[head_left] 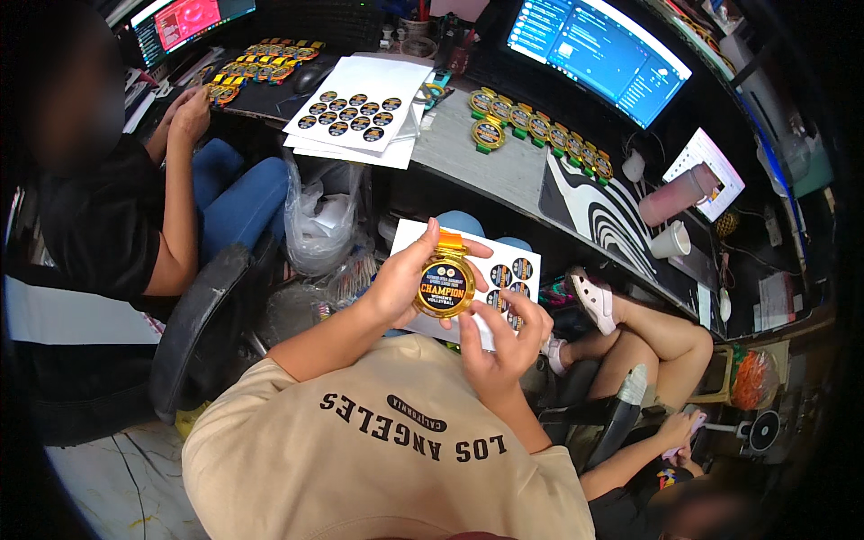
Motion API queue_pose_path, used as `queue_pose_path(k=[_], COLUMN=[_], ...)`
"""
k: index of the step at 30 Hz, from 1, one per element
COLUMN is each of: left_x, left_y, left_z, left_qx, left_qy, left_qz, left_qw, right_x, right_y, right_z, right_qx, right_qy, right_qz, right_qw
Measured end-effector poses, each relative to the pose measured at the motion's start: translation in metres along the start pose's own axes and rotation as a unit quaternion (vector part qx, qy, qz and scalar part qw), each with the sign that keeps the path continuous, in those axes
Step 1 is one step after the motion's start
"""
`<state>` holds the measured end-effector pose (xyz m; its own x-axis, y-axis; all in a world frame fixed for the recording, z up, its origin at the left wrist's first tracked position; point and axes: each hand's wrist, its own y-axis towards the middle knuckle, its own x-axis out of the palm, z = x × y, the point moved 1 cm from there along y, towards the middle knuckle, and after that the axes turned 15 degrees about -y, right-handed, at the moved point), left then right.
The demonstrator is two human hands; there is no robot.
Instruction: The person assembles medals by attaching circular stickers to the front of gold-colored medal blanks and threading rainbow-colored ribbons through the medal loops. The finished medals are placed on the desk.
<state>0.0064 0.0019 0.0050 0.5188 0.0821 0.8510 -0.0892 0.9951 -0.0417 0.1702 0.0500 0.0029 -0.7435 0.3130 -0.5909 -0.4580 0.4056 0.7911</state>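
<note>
My left hand (402, 281) is closed round the side of a gold medal (445, 286), which has a dark round printed face and an orange ribbon at its top. The medal faces up above my lap. Beside its lower right rim is my right hand (506, 346), fingers bent and apart, with nothing visible in them. Its thumb and forefinger tips lie close to the rim; whether they touch it I cannot tell. Beneath both hands, a white sheet (410, 232) with several dark round stickers (522, 268) rests on my lap, partly covered by the hands and medal.
On the desk ahead are a row of gold medals (540, 129), sticker sheets (396, 76), a patterned mat (576, 202), a white cup (670, 240) and a monitor (598, 58). A co-worker at left handles medals (270, 61); another person sits at right. A plastic bag (317, 234) hangs below the desk.
</note>
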Motion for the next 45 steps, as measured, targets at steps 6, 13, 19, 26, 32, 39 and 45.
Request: queue_pose_path(k=[6, 13, 19, 26, 32, 39, 45], left_x=[-0.006, -0.003, -0.01, -0.012, -0.009, -0.01, -0.007], left_y=[0.006, 0.009, 0.01, 0.008, 0.008, 0.007, 0.01], left_z=[-0.003, -0.008, -0.001, 0.0, 0.002, 0.001, -0.003], left_qx=[0.017, 0.034, 0.053, 0.036, 0.033, 0.019, 0.04], left_qy=[-0.017, -0.044, -0.009, -0.006, -0.019, 0.01, -0.024], left_qz=[0.031, 0.084, 0.039, 0.041, 0.039, 0.053, 0.067], left_qw=[0.999, 0.995, 0.998, 0.998, 0.999, 0.998, 0.997], right_x=[0.001, 0.019, 0.009, 0.003, 0.002, 0.003, 0.008], right_y=[0.004, 0.01, 0.001, 0.012, 0.009, 0.007, 0.008], right_z=[-0.004, -0.009, -0.003, 0.021, 0.01, 0.005, 0.0], right_qx=[-0.023, -0.058, -0.081, -0.055, -0.044, -0.015, -0.091], right_qy=[-0.036, 0.04, 0.03, -0.002, 0.021, -0.009, -0.003], right_qz=[-0.116, -0.198, -0.195, -0.158, -0.151, -0.179, -0.187], right_qw=[0.992, 0.978, 0.977, 0.986, 0.987, 0.984, 0.978])
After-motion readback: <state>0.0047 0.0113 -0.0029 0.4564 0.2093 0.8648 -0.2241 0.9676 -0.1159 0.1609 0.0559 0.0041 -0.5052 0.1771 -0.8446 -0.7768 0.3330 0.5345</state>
